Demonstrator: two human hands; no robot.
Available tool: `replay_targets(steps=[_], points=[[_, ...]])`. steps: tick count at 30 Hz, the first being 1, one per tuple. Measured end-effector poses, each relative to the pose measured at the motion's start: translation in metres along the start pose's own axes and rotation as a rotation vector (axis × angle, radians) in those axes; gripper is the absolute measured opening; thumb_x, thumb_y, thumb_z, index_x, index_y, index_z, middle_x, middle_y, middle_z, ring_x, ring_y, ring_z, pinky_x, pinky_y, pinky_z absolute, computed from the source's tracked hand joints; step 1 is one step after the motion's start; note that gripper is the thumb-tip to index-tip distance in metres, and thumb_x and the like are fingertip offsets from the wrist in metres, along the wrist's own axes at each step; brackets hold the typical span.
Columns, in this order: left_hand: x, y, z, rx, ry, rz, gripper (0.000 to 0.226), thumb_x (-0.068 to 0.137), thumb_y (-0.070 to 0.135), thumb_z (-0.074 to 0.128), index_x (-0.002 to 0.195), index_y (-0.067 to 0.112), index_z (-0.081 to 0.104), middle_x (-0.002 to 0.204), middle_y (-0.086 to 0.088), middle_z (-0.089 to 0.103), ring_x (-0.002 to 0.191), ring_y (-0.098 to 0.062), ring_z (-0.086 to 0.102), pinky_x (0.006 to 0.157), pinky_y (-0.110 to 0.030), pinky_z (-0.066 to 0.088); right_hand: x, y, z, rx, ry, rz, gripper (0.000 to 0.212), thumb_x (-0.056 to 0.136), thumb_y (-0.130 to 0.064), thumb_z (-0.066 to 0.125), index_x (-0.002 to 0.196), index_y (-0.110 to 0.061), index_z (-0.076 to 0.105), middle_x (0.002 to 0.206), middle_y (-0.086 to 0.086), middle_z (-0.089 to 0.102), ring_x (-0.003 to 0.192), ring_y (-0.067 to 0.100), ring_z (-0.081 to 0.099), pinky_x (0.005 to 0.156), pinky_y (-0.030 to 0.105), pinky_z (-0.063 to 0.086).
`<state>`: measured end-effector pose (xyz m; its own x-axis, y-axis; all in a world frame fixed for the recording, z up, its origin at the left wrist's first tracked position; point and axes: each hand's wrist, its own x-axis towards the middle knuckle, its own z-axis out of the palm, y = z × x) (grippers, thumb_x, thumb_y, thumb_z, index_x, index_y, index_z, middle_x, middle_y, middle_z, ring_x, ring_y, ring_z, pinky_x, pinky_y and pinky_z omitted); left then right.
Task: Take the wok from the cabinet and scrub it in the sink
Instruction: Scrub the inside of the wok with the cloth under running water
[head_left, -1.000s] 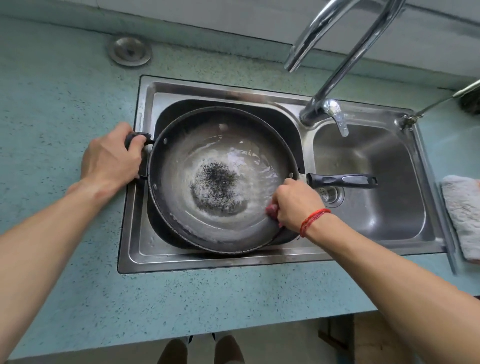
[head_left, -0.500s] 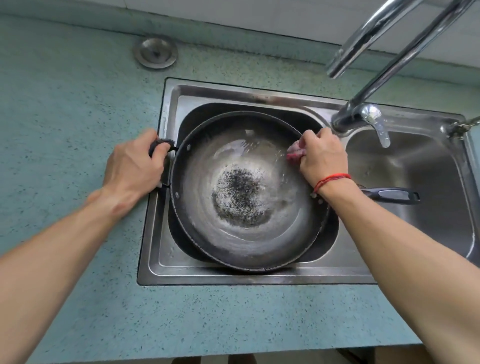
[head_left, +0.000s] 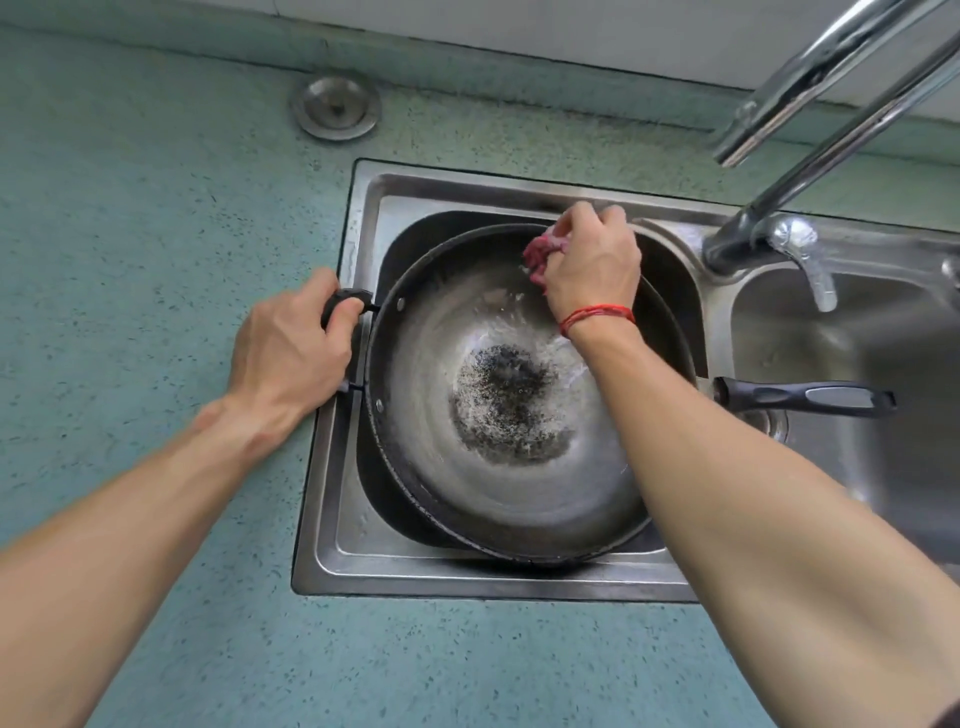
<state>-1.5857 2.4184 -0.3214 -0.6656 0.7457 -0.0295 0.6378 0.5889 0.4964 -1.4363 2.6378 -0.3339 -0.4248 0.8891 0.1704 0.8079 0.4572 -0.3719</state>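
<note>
Left hand (head_left: 289, 349) grips wok (head_left: 467, 483) side handle; right hand (head_left: 589, 265) presses pink scrubber (head_left: 537, 254) on far wall.

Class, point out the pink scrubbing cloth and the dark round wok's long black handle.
Pink scrubbing cloth (head_left: 538, 255): head view, exposed bunched edge.
Wok's long black handle (head_left: 831, 398): head view, grey grip inset.

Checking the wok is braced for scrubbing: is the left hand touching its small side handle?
Touching. The head view shows the left hand with fingers curled round the black side handle on the left rim of the wok.
</note>
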Motion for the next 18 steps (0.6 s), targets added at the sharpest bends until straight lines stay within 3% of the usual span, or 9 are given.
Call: replay_targets(steps=[6, 10, 13, 15, 18], points=[[0.002, -0.003, 0.001, 0.003, 0.001, 0.003, 0.028, 0.100, 0.041, 0.044, 0.082, 0.020, 0.043, 0.061, -0.004, 0.060, 0.054, -0.030, 0.064, 0.055, -0.045, 0.051, -0.012, -0.037, 0.029, 0.303, 0.034, 0.083, 0.009, 0.083, -0.014, 0.061, 0.090, -0.014, 0.066, 0.100, 0.008, 0.058, 0.087, 0.029, 0.059, 0.078, 0.038, 0.051], [0.001, -0.003, 0.002, 0.004, 0.009, 0.010, 0.028, 0.101, 0.041, 0.044, 0.082, 0.020, 0.044, 0.060, -0.003, 0.060, 0.053, -0.028, 0.063, 0.054, -0.044, 0.050, -0.026, -0.051, 0.043, 0.489, 0.010, 0.076, 0.007, 0.079, -0.007, 0.065, 0.084, -0.012, 0.066, 0.092, 0.002, 0.057, 0.077, 0.014, 0.052, 0.070, 0.019, 0.038], [0.000, -0.003, 0.003, 0.008, 0.011, 0.004, 0.028, 0.100, 0.042, 0.044, 0.083, 0.020, 0.045, 0.061, -0.003, 0.060, 0.054, -0.029, 0.063, 0.055, -0.044, 0.051, -0.038, -0.058, 0.043, 0.545, -0.044, -0.019, 0.008, 0.078, -0.007, 0.067, 0.081, -0.014, 0.064, 0.085, -0.006, 0.053, 0.072, 0.007, 0.047, 0.065, 0.013, 0.034], [0.000, -0.002, 0.004, 0.013, 0.011, -0.005, 0.028, 0.100, 0.042, 0.044, 0.084, 0.020, 0.046, 0.062, -0.004, 0.060, 0.056, -0.030, 0.063, 0.057, -0.044, 0.051, -0.047, -0.063, 0.043, 0.563, -0.125, -0.099, 0.008, 0.078, -0.008, 0.066, 0.082, -0.014, 0.063, 0.083, -0.005, 0.055, 0.070, 0.007, 0.050, 0.065, 0.015, 0.039], [0.000, -0.001, 0.004, 0.019, 0.032, -0.012, 0.027, 0.100, 0.038, 0.046, 0.085, 0.015, 0.048, 0.065, -0.006, 0.059, 0.061, -0.032, 0.058, 0.058, -0.041, 0.046, -0.069, -0.064, 0.040, 0.571, -0.288, -0.199, 0.012, 0.076, -0.008, 0.062, 0.084, -0.017, 0.061, 0.082, -0.004, 0.061, 0.072, 0.011, 0.055, 0.068, 0.028, 0.049]])
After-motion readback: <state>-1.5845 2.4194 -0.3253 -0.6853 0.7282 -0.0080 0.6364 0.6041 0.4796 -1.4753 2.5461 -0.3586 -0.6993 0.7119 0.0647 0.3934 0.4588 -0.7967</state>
